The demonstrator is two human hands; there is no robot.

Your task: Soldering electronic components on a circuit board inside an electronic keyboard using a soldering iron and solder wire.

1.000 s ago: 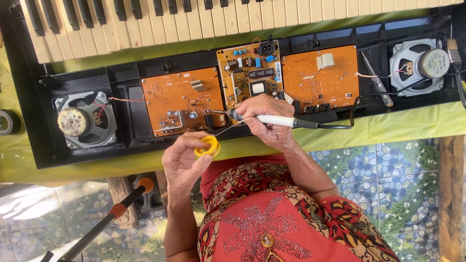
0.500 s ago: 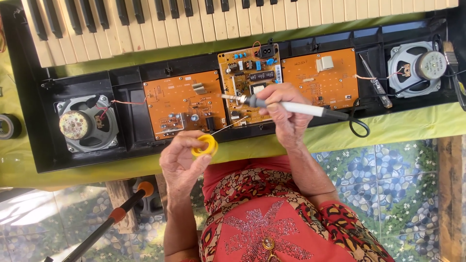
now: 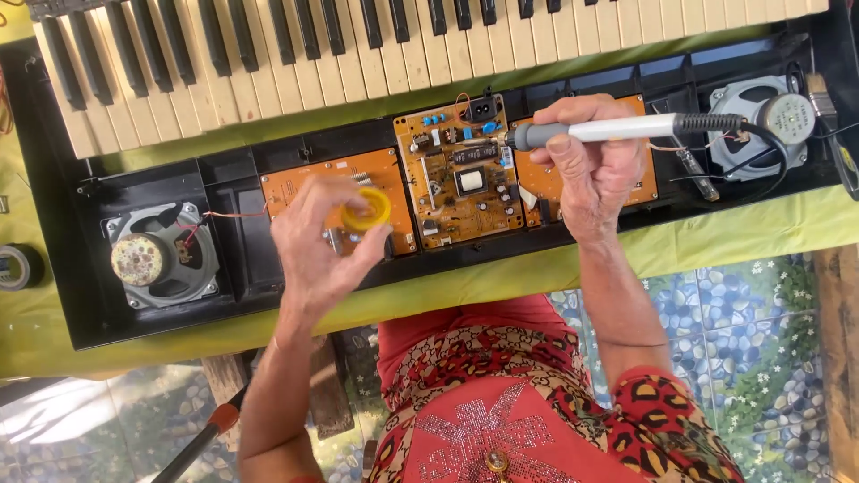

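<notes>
My left hand (image 3: 324, 241) holds a small yellow spool (image 3: 365, 211) over the left orange circuit board (image 3: 309, 183). My right hand (image 3: 591, 170) grips a white-handled soldering iron (image 3: 617, 131) lying level, its grey end pointing left at the edge of the middle circuit board (image 3: 461, 174). The iron's black cord (image 3: 769, 148) runs off to the right. Most of the right orange board (image 3: 646, 174) is hidden behind my right hand. All boards sit in the open black keyboard case (image 3: 233, 224).
Piano keys (image 3: 358, 45) run along the top. A round speaker (image 3: 161, 258) sits at the case's left end and another speaker (image 3: 769, 121) at the right. A tape roll (image 3: 20, 266) lies on the green cloth at left. An orange-and-black tool handle (image 3: 201, 440) shows below.
Both hands have risen toward the boards. The left hand carried the yellow spool up over the left board. The right hand lifted the iron higher and to the right.
</notes>
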